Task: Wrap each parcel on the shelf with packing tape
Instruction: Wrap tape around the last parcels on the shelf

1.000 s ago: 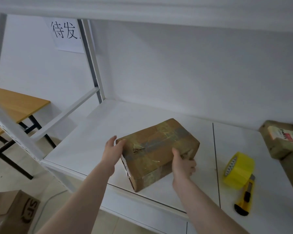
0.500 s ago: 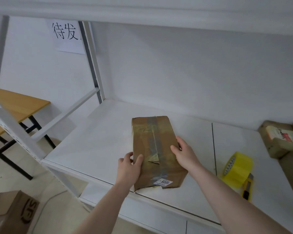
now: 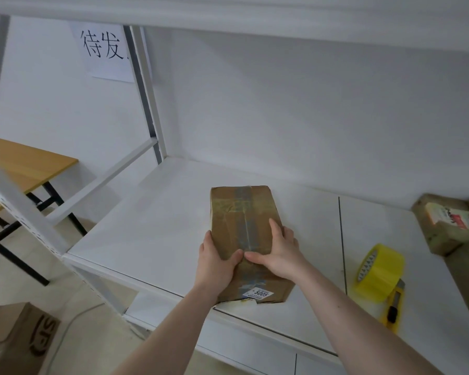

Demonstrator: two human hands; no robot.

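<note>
**Operator A:** Checking status of the parcel (image 3: 245,239) in hand. Report position and hold.

**Operator B:** The parcel lies flat on the white shelf (image 3: 152,228), near the front edge, long axis running away from the person. The left hand (image 3: 214,262) grips the left side, thumb curled over the top face. The right hand (image 3: 280,251) grips the right side, thumb lying across the top toward the left thumb; the two thumbs nearly meet over the centre strip.

**Operator A:** Tape condition on this unit?

**Operator B:** A band of tape runs lengthwise down the top face, and glossy wrinkled film shows near the far end. A small label reading 5005 sits at the near end. Judgement: this parcel appears wrapped on the visible faces; the underside cannot be seen.

**Operator A:** Tools?

**Operator B:** The yellow tape roll (image 3: 381,273) stands on edge to the right, well apart from both hands, touching or just beside the yellow utility knife (image 3: 394,307). Neither is held.

**Operator A:** Remaining work?

**Operator B:** More brown parcels (image 3: 444,228) sit at the far right of the shelf. Whether they are taped cannot be told. Judgement: the task is partway, with at least those units to verify.
</note>
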